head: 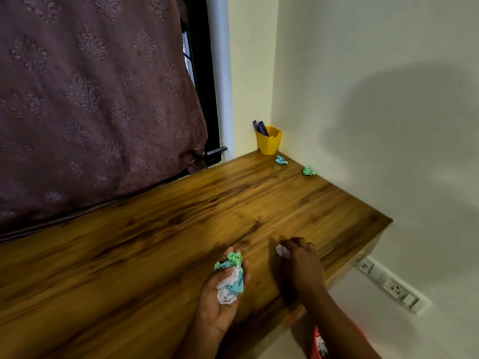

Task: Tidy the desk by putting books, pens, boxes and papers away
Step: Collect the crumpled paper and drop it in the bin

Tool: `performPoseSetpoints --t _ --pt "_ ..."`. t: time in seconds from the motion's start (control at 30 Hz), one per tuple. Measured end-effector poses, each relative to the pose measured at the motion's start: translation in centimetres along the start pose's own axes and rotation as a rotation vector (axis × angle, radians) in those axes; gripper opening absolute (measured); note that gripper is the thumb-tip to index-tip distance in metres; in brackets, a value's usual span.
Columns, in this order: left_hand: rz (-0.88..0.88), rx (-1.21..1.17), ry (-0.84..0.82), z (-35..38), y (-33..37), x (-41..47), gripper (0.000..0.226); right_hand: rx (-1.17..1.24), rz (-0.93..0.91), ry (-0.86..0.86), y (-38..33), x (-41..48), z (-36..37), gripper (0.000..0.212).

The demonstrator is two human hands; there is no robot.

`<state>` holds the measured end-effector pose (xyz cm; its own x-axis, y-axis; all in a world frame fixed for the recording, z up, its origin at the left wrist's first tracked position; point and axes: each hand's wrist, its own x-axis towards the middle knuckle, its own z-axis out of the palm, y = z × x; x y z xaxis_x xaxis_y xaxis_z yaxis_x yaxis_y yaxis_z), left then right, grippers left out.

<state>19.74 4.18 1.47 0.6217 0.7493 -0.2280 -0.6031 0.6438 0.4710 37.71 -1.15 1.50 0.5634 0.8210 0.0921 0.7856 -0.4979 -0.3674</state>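
Observation:
My left hand (220, 294) lies palm up over the wooden desk (155, 242) and cups a bunch of crumpled papers (231, 277), green, blue and white. To its right, my right hand (298, 257) reaches down onto the desk, its fingers curled round a pale crumpled paper ball (282, 251). Two more paper balls lie at the far corner by the wall: a blue one (281, 159) and a green one (309, 171).
A yellow pen cup (269, 141) holding purple pens stands in the far corner. A patterned maroon curtain (90, 99) hangs along the desk's back edge. A red bin (317, 344) with paper in it sits below the desk's right end, under wall sockets (388, 282).

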Motion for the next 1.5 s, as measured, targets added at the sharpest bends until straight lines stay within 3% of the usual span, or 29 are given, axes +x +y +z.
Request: performPoseSetpoints --t 0.17,0.3,0.4,0.6,0.73,0.83,0.9,1.0,1.03,1.13,1.2,1.27,1.37,1.5 --pt "-0.015 -0.046 0.019 0.9 -1.9 1.4 0.077 0.135 -0.043 0.007 0.8 1.2 -0.2 0.029" --pt "-0.017 -0.067 0.037 2.8 -3.3 3.2 0.076 0.603 0.065 0.049 1.3 2.1 -3.4 0.022" --pt "0.014 -0.095 0.037 4.7 -4.5 4.9 0.074 0.78 -0.017 -0.083 0.7 1.5 -6.0 0.018" --pt "0.029 -0.198 0.013 8.2 -6.6 8.6 0.082 0.353 -0.167 0.037 2.0 3.0 -7.4 0.021" --pt "0.018 -0.232 0.071 9.1 -8.4 11.6 0.081 0.309 -0.23 0.107 4.4 5.5 -7.2 0.021" --pt "0.047 -0.248 0.124 9.7 -9.5 13.5 0.083 0.147 -0.259 0.158 5.8 7.6 -6.5 0.021" --pt "0.066 -0.228 0.176 10.1 -9.8 14.7 0.072 0.1 -0.267 0.113 6.0 9.2 -6.9 0.021" --pt "0.086 -0.244 0.26 10.8 -9.2 16.4 0.033 0.157 -0.309 -0.039 6.2 11.8 -7.7 0.026" --pt "0.094 -0.247 0.264 11.0 -8.9 17.3 0.031 0.185 -0.333 -0.045 6.2 12.8 -7.9 0.026" --pt "0.123 -0.249 0.215 11.7 -7.7 19.7 0.075 0.361 -0.331 0.016 6.5 15.9 -7.9 0.021" --pt "0.126 -0.24 0.183 11.6 -6.8 21.4 0.074 0.414 -0.217 0.095 7.4 19.2 -7.6 0.021" --pt "0.161 -0.178 0.147 11.6 -6.3 22.6 0.073 0.268 -0.112 0.112 9.0 23.4 -7.0 0.03" --pt "0.202 -0.123 0.112 11.4 -5.8 24.3 0.073 -0.02 -0.041 -0.054 11.1 29.5 -5.1 0.044" --pt "0.187 -0.136 0.111 11.0 -5.6 25.1 0.074 -0.193 -0.124 -0.204 11.8 33.2 -2.3 0.046"
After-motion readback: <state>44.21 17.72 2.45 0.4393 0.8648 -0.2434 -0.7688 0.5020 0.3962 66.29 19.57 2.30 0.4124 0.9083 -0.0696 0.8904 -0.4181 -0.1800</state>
